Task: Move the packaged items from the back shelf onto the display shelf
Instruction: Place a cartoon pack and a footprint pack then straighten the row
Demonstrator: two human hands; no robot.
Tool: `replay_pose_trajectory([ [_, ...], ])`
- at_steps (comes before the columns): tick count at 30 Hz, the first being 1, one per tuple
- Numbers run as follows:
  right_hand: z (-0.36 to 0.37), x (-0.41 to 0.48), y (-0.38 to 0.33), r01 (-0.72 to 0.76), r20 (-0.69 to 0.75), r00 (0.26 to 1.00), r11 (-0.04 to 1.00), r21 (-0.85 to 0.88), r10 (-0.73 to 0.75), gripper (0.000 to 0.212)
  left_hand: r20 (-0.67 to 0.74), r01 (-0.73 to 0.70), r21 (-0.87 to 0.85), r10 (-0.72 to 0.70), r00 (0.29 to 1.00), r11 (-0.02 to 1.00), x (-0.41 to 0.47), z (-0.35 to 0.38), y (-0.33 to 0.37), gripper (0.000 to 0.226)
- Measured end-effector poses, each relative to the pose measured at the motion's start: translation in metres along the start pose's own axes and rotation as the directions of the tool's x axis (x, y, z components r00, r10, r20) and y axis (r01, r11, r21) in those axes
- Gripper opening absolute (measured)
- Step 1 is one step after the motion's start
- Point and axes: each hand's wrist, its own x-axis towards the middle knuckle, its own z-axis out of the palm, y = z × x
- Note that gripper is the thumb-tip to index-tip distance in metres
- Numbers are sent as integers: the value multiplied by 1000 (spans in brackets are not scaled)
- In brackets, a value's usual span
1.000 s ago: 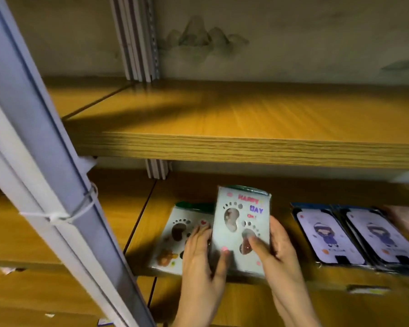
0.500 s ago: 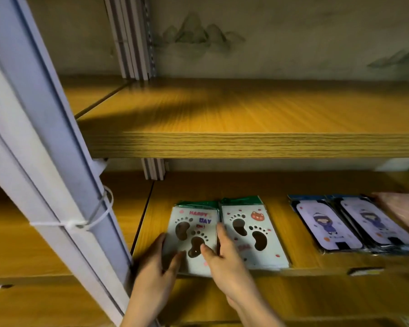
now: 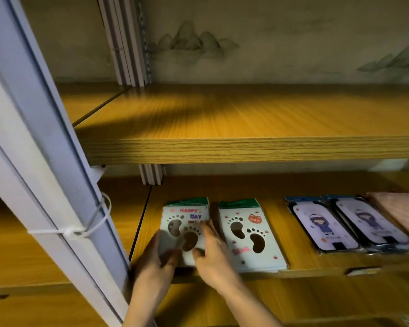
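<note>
A grey post [image 3: 33, 138] slants across the left side, in front of two wooden shelves. The upper shelf [image 3: 246, 147] shows only bare wood. The lower shelf [image 3: 269, 185] carries a row of flat packs along its front edge.

The HAPPY DAY pack [image 3: 187, 215], pale with footprint cut-outs and a green top, lies near the front left corner. The bear pack [image 3: 248, 234], of the same kind, lies flat just beside it towards the right, with a narrow gap between them. Further along, two overlapping girl packs [image 3: 321, 227] lie towards the right edge, and a pink pack [image 3: 404, 211] is cut off by the frame beyond them.

The left hand [image 3: 154, 263] grasps the HAPPY DAY pack at its near left corner, thumb on the face and fingers along the left edge. The right hand [image 3: 213, 253] grasps the same pack's right edge, thumb on the face; its fingers are blurred.

A white zip tie [image 3: 90, 226] circles the post.
</note>
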Motion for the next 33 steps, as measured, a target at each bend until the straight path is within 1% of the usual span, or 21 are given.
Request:
replay_pose_trajectory([
  [2,-7,-3,-2,-3,38,999,1000,-3,3,64,19,-8,45,7,1000,999,0,0,2,58],
  [4,-19,-7,-2,-2,83,997,1000,22,0,64,-48,-61,126,68,997,990,-6,4,12,63],
  [5,-28,-10,1,10,78,997,999,41,-13,63,-97,-123,139,138,986,983,-11,6,19,65],
  [6,-39,-13,6,27,45,999,998,59,-30,62,-118,-196,113,209,971,974,-18,9,29,63],
  [7,-52,-15,13,48,-14,999,996,69,-47,59,-100,-253,49,257,961,966,-26,14,40,61],
  [8,-66,-17,21,63,-85,995,995,79,-56,57,-48,-281,-21,280,959,959,-33,21,50,57],
  [9,-80,-19,31,62,-158,986,993,97,-46,54,34,-281,-69,284,958,957,-38,29,59,55],
  [11,-102,-21,50,-1,-251,967,981,195,51,51,189,-238,-71,247,950,969,-41,50,68,55],
  [13,-110,-21,61,-88,-245,953,938,335,177,50,281,-189,-61,198,939,980,-39,69,72,63],
  [15,-107,-19,69,-118,-231,947,909,400,225,53,310,-152,-26,153,938,988,-34,82,72,69],
  [17,-101,-19,72,-130,-218,947,904,408,235,55,261,-143,19,134,956,989,-28,89,73,69],
  [20,-95,-22,74,-165,-147,959,903,397,241,57,187,-90,-47,97,978,995,-21,90,75,65],
  [23,-96,-23,75,-167,-135,963,910,378,233,58,176,-31,-91,47,983,995,-18,90,76,61],
  [24,-96,-23,74,-156,-143,966,931,330,213,58,166,-25,-87,40,985,996,-18,92,76,61],
  [27,-93,-20,68,-116,-142,982,989,91,128,60,118,-26,-62,33,992,998,-20,95,79,63],
  [28,-94,-19,67,-104,-137,984,993,60,111,60,109,-28,-63,35,993,998,-21,97,81,62],
  [33,-104,-9,65,-112,-123,986,993,30,115,58,62,-54,-26,55,997,998,-19,103,82,63],
])
